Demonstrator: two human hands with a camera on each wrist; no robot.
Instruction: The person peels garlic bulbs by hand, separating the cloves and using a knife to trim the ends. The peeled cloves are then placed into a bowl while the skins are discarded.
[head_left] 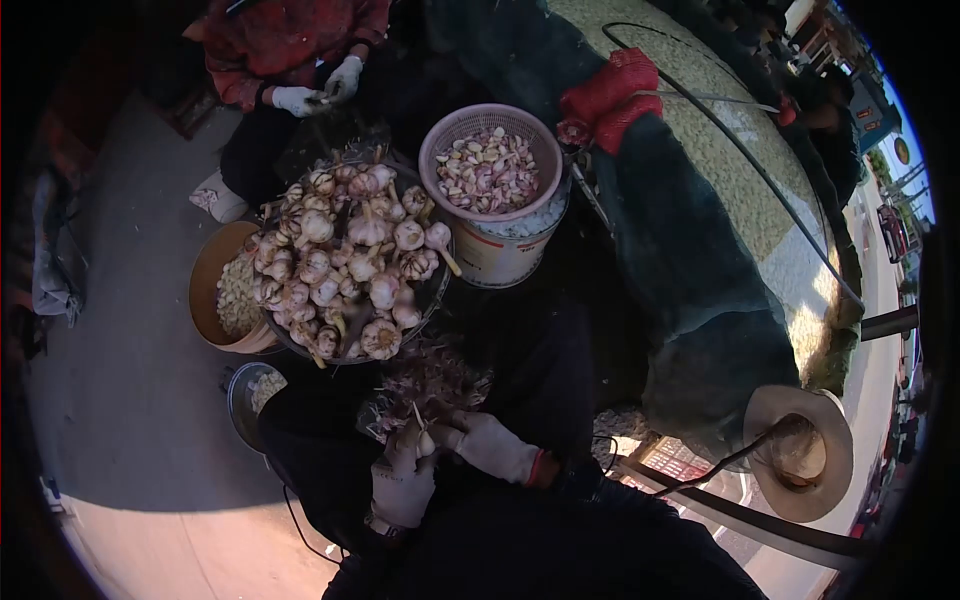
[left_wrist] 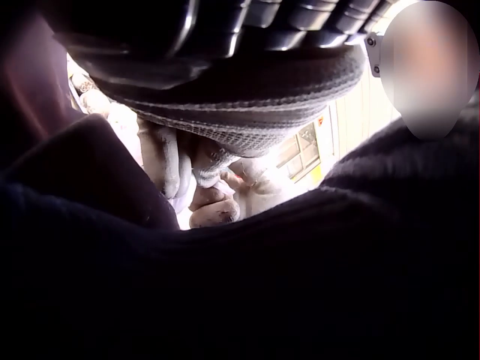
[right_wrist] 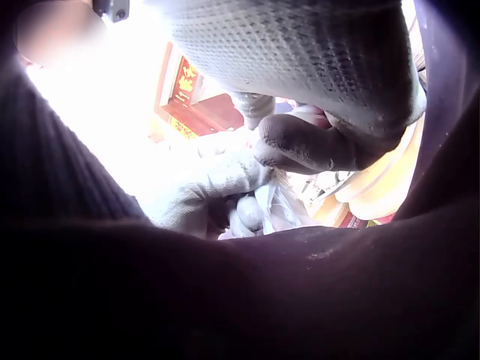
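A: Head view: what's the L hand (head_left: pixel 403 485) got?
B: Pinching a garlic piece (head_left: pixel 426 443), stem up, just by the loose skins (head_left: pixel 430 385). R hand (head_left: pixel 495 447) has fingertips right at it; can't tell if they grip. Bulbs (head_left: pixel 367 228) heaped beyond.
A: L wrist cam?
B: Mostly dark. Gloved fingers (left_wrist: pixel 216 213) bunched close; garlic unclear.
A: R wrist cam?
B: R finger (right_wrist: pixel 300 146) bent, close to L's; grip hidden.
A: Tips?
B: IMO pinch low w/ L, start skin at the stem end w/ R thumb, short pulls, so flesh isn't nicked.
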